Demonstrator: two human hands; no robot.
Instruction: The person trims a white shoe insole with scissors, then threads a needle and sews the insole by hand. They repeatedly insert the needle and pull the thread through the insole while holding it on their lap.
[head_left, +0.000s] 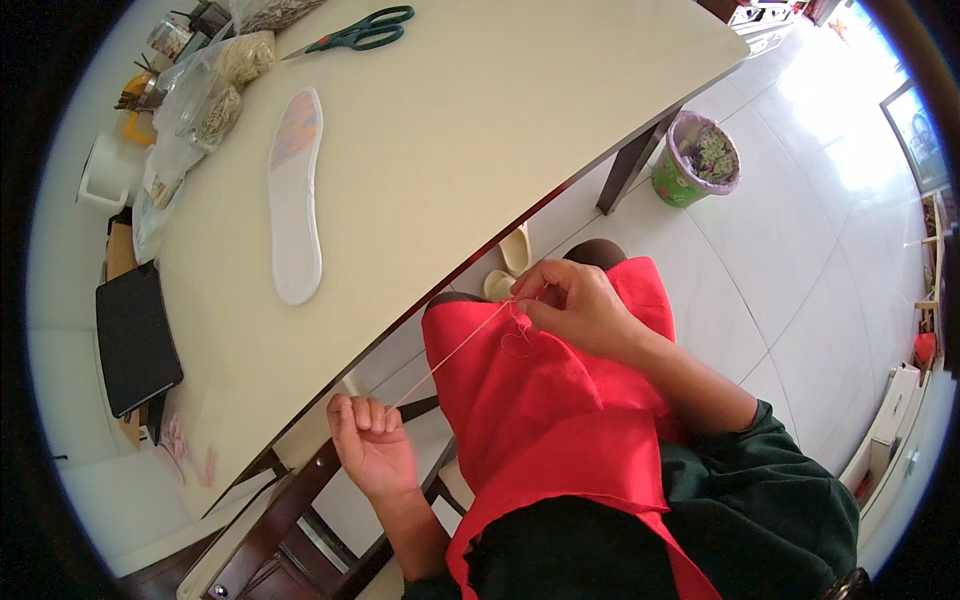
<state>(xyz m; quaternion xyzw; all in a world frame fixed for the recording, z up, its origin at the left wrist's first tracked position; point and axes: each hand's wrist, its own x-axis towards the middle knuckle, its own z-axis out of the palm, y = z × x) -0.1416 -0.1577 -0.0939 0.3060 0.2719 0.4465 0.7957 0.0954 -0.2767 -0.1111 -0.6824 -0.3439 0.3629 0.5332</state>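
A pale pink thread (459, 348) runs taut on a slant between my two hands, above the red apron (525, 390) on my lap. My left hand (367, 442) is curled into a loose fist around the lower end, left of the apron. At the upper end, my right hand (574, 304) pinches the thread between thumb and fingertips. A thin loop of thread dangles below these fingertips. Whether they also hold a needle is too small to tell. On the table lies a white shoe insole (295, 202) with a multicoloured patch at its upper end.
Green-handled scissors (360, 34) lie on the cream tabletop (465, 127). Plastic bags (202, 105), a white mug (112, 172) and a black flat case (139, 337) line the far-left side. A lined green bin (679, 176) stands by the table leg. A wooden chair (300, 517) is at lower left.
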